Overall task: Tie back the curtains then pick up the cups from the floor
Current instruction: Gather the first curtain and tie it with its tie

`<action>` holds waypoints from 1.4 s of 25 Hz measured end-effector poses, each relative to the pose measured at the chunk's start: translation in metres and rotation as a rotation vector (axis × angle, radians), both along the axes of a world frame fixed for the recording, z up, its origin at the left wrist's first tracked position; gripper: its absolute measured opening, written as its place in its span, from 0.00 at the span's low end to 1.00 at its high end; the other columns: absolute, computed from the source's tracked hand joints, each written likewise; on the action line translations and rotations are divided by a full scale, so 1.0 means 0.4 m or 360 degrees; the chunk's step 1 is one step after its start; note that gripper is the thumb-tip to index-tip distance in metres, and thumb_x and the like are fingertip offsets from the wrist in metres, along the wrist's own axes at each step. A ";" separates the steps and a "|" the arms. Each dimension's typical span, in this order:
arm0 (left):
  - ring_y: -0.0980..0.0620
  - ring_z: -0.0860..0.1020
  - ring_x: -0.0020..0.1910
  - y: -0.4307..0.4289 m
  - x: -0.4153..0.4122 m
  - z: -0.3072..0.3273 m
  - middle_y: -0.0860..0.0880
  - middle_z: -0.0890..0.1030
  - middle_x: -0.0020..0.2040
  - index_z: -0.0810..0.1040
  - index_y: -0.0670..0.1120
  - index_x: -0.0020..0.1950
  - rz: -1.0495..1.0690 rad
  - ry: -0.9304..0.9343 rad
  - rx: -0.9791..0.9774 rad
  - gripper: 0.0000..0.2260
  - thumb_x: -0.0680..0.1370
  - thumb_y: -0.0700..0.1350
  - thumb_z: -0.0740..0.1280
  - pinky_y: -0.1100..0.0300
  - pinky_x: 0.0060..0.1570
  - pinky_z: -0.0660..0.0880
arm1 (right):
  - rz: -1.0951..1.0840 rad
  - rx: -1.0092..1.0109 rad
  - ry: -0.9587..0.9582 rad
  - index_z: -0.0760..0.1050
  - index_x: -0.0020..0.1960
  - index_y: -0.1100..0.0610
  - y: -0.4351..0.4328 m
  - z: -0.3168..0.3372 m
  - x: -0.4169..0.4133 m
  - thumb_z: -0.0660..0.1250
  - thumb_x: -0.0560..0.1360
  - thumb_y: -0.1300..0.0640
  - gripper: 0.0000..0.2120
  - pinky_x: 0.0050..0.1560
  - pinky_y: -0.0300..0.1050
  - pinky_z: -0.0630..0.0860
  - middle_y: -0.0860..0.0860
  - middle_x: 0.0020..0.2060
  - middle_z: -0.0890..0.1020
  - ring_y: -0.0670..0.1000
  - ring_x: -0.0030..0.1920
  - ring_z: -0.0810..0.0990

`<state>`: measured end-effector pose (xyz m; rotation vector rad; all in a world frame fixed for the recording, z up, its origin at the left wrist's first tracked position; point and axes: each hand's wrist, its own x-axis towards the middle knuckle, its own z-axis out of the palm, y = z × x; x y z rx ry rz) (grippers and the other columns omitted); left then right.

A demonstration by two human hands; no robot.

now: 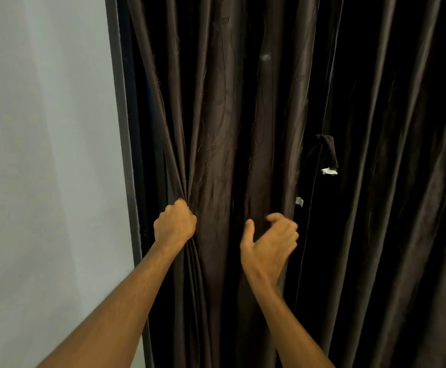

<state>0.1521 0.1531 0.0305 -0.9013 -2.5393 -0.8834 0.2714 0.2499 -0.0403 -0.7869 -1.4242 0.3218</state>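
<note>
a: pale grey wall (44, 128) fills the left, with a dark frame edge (122, 128) beside it, and the dark brown curtain (243, 115) hangs from there across to the right.
b: and the hands?
a: left hand (175, 224) is clenched on a bunch of folds at the curtain's left edge. right hand (269, 243) sits apart, just right of it, thumb up, fingers curled; i cannot tell if it grips a fold.
b: anything else?
a: a fabric flap (326, 150) with a white tag (329, 171) hangs farther right.

No legible text, white tags (329, 171) on curtain (216, 128) unreadable
</note>
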 end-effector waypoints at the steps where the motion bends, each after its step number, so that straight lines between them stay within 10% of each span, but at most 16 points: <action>1: 0.41 0.78 0.50 0.003 0.000 -0.001 0.41 0.78 0.53 0.73 0.40 0.54 0.0003 0.0005 0.0011 0.09 0.82 0.43 0.55 0.53 0.42 0.69 | -0.0099 -0.0125 0.0051 0.69 0.61 0.59 0.023 0.000 0.019 0.74 0.71 0.53 0.23 0.56 0.54 0.71 0.55 0.55 0.73 0.56 0.55 0.73; 5: 0.42 0.78 0.49 0.009 0.010 -0.001 0.41 0.78 0.52 0.73 0.39 0.54 0.0017 0.0013 0.0035 0.10 0.82 0.43 0.56 0.53 0.41 0.68 | 0.0111 -0.0396 -0.0117 0.66 0.73 0.60 0.103 -0.015 0.053 0.66 0.78 0.55 0.25 0.68 0.57 0.70 0.58 0.64 0.75 0.57 0.67 0.72; 16: 0.40 0.77 0.53 0.000 -0.008 0.014 0.40 0.78 0.56 0.73 0.41 0.57 -0.0123 -0.0159 0.0122 0.13 0.82 0.47 0.55 0.51 0.48 0.71 | 0.0687 -0.0096 -0.0737 0.58 0.78 0.53 -0.084 -0.012 -0.135 0.60 0.79 0.66 0.29 0.45 0.48 0.82 0.53 0.50 0.83 0.51 0.44 0.84; 29: 0.41 0.76 0.57 -0.035 0.015 0.027 0.42 0.77 0.59 0.73 0.43 0.62 -0.0376 -0.0318 0.0027 0.23 0.81 0.58 0.52 0.48 0.55 0.70 | 0.0787 -0.0187 -0.0725 0.75 0.59 0.58 -0.160 -0.009 -0.200 0.62 0.80 0.57 0.10 0.38 0.45 0.81 0.49 0.42 0.83 0.47 0.38 0.82; 35: 0.42 0.77 0.55 -0.030 0.010 0.026 0.41 0.78 0.57 0.73 0.42 0.59 -0.0311 -0.0050 -0.0037 0.12 0.83 0.47 0.54 0.51 0.50 0.71 | 0.0744 -0.0045 -0.0797 0.73 0.68 0.59 -0.145 -0.035 -0.201 0.62 0.80 0.60 0.17 0.48 0.40 0.79 0.55 0.58 0.82 0.49 0.50 0.83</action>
